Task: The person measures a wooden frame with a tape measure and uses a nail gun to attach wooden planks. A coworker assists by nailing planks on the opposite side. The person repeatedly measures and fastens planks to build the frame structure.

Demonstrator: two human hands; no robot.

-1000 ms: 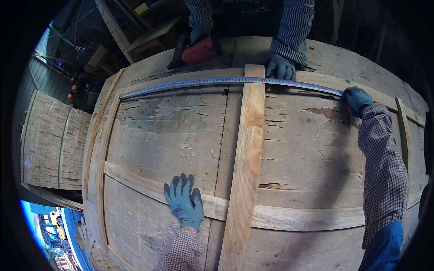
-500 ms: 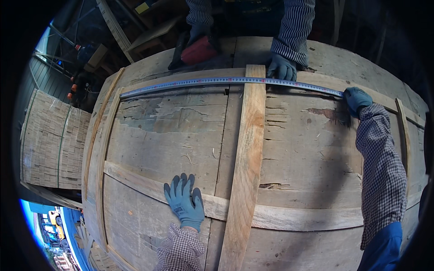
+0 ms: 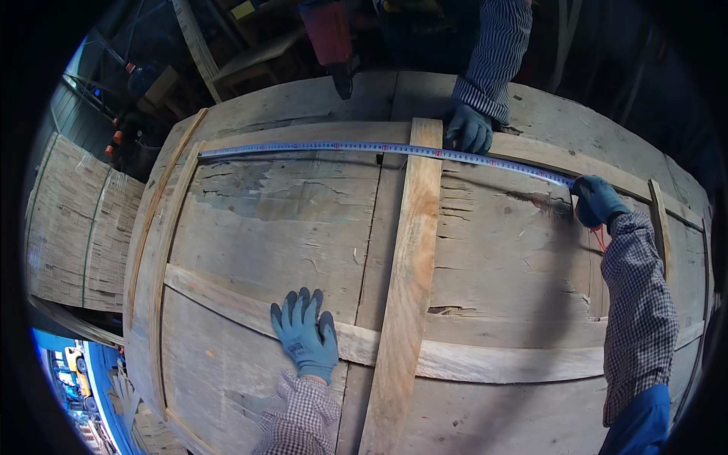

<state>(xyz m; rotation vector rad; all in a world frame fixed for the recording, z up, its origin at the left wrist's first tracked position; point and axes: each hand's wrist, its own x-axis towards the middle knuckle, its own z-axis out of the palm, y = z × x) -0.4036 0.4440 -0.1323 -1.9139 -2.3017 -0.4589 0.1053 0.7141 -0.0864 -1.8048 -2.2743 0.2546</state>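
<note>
My left hand (image 3: 307, 334), in a blue-grey glove, lies with its fingers spread on a lengthwise wooden slat (image 3: 227, 298) of a worn plywood panel (image 3: 265, 227). At the right, my gloved right hand (image 3: 597, 201) is closed round the tape measure, with a red cord hanging beneath it. The tape blade (image 3: 318, 145) stretches left from that hand along the far slat. It crosses the upright middle slat (image 3: 413, 258) and ends at the left cross slat (image 3: 176, 220). My right hand hides most of the tape's case.
Across the panel, a co-worker's gloved hand (image 3: 472, 129) rests at the far slat beside the middle one. A red power tool (image 3: 330, 38) hangs nose down over the far edge. Strapped wooden pieces (image 3: 72, 220) are stacked at the left. Short slats (image 3: 660, 227) edge the right.
The red tool has lifted off the panel and turned nose down. My right hand has shifted slightly left and nearer with the tape. My left hand stays on its slat.
</note>
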